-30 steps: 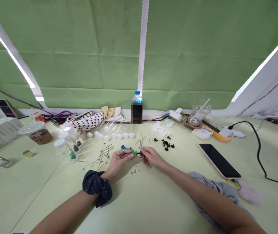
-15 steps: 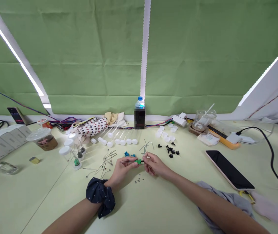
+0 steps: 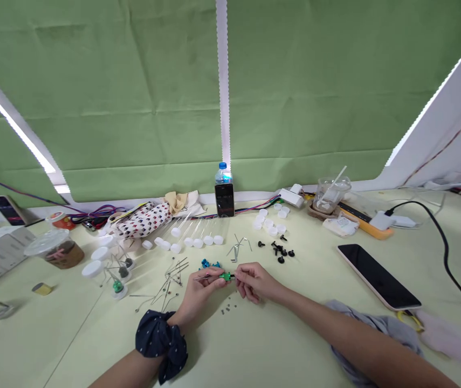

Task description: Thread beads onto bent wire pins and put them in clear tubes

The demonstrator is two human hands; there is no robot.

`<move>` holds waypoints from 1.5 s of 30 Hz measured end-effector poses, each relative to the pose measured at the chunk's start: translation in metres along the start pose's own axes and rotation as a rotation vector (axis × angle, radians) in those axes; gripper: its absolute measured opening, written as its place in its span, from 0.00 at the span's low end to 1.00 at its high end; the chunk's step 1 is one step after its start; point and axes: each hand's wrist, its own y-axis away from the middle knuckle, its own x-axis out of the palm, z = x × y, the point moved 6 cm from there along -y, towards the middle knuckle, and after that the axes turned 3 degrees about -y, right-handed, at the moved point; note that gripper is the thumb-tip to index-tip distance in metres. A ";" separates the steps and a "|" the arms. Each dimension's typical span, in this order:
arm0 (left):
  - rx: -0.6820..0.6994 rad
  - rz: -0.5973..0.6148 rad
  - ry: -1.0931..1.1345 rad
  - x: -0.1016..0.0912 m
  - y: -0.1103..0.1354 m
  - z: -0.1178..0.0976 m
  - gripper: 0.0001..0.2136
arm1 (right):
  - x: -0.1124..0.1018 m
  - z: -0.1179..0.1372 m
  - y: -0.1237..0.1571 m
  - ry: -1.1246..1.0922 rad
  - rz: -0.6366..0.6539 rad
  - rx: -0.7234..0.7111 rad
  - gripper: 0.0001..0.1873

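Note:
My left hand (image 3: 206, 288) is closed around a small green part (image 3: 225, 276) from which a thin metal rod (image 3: 206, 277) runs out to the left. My right hand (image 3: 254, 281) pinches at the dark right end of that green part; what lies between its fingertips is too small to make out. Just behind the left fingers are several blue parts (image 3: 205, 263). Small grey bits (image 3: 228, 307) lie below the hands, and L-shaped hex keys (image 3: 235, 252) lie above them. To the left are bent metal rods (image 3: 169, 277).
Black screws (image 3: 281, 250) and white caps (image 3: 273, 221) lie to the right of centre. Capped clear tubes (image 3: 192, 237) lie behind, with clear containers (image 3: 119, 291) at left. A phone (image 3: 378, 275) rests at right; another (image 3: 225, 200) leans on a bottle (image 3: 222, 175).
The view has shifted, so most things on the table sit further left. Both hands keep hold at the green part, with little change in their grip.

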 end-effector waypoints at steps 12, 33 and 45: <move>-0.007 -0.045 -0.059 0.002 0.002 -0.006 0.07 | -0.003 0.007 0.001 0.021 -0.159 -0.063 0.19; -0.069 -0.022 -0.065 0.004 0.002 -0.007 0.07 | -0.003 0.006 -0.001 0.036 -0.207 -0.004 0.21; -0.104 -0.061 -0.046 0.002 0.002 -0.008 0.08 | -0.004 0.005 0.002 0.026 -0.135 0.036 0.19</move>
